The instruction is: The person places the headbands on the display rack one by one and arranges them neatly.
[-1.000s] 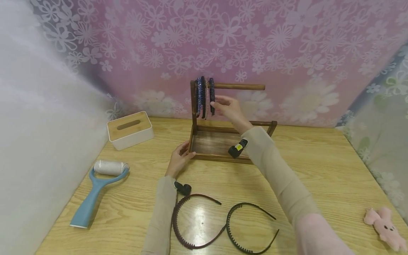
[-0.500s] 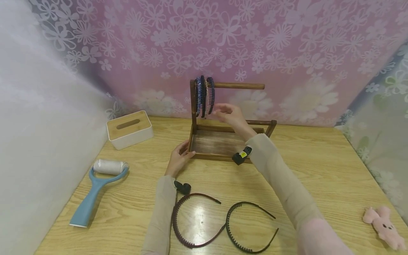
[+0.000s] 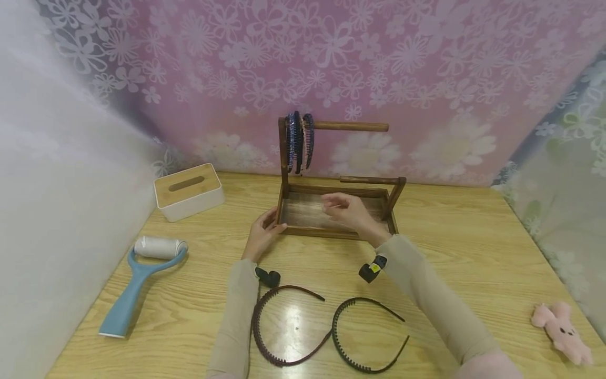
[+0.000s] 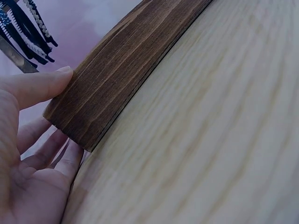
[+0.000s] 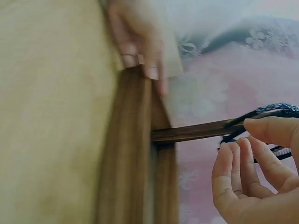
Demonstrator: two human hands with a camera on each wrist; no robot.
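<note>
My left hand (image 3: pixel 260 238) grips the front left corner of a dark wooden rack (image 3: pixel 317 232). In the left wrist view its thumb lies on the top edge of the board (image 4: pixel 121 65), with fingers at the end. My right hand (image 3: pixel 351 215) is in the air over the rack's tray, fingers loosely bent and holding nothing. Several headbands (image 3: pixel 299 142), blue, black and light-coloured, hang at the post end of the upper bar (image 3: pixel 355 126). Two toothed headbands lie on the table before me: a dark red one (image 3: pixel 256 322) and a blackish-green one (image 3: pixel 334 327).
A shorter lower bar (image 3: pixel 366 180) juts from the rack's right post. To the left stand a white tissue box (image 3: pixel 190 204) with a wooden lid and a blue lint roller (image 3: pixel 124 301). A pink plush toy (image 3: pixel 564 332) lies at the right. A flowered curtain (image 3: pixel 426 63) hangs behind.
My right hand has let go of the dark blue headband at the right of the hanging group and come down over the tray. The left hand has kept its grip.
</note>
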